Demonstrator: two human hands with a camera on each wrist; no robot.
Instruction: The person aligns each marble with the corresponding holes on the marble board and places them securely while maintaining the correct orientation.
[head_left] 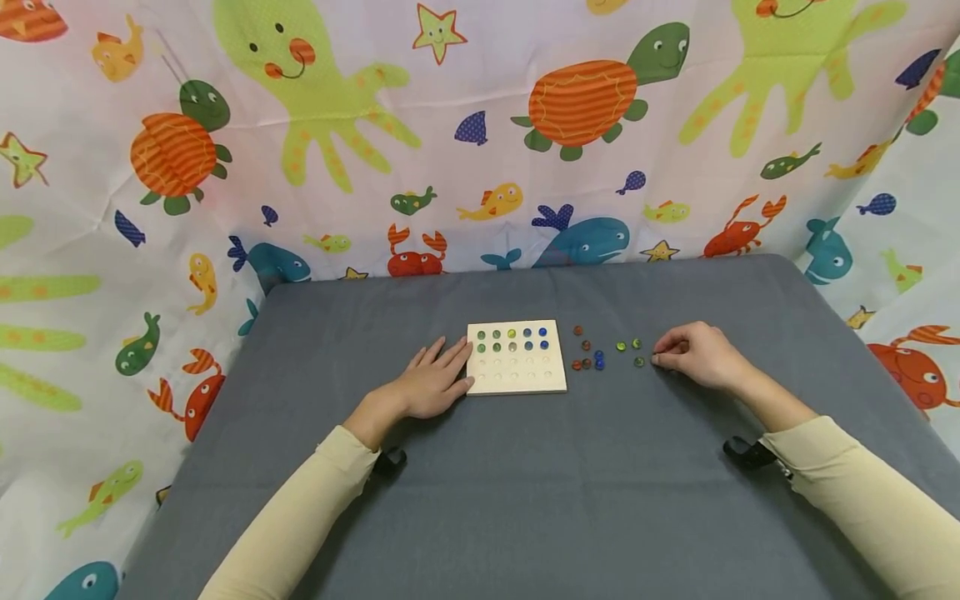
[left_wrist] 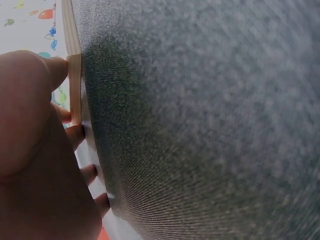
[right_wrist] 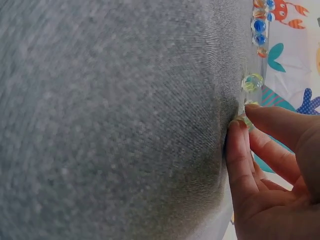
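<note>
A pale wooden board (head_left: 517, 385) with rows of round hollows lies mid-table. Green, yellow, clear and blue marbles sit in its two far rows; the two near rows show bare hollows. My left hand (head_left: 429, 385) rests at the board's left edge, fingers extended, the thumb touching its side (left_wrist: 75, 90). To the right of the board, my right hand (head_left: 701, 354) pinches a small greenish marble (right_wrist: 244, 120) between thumb and fingertips, down at the cloth. Just left of those fingertips lie a green marble (head_left: 639, 362) and two yellow-green marbles (head_left: 621, 346).
Several reddish-brown marbles (head_left: 587, 345) and two blue marbles (head_left: 599, 364) lie loose between the board and the green ones. Grey cloth (head_left: 525, 483) covers the table. A curtain (head_left: 465, 75) printed with sea animals hangs behind and along the sides.
</note>
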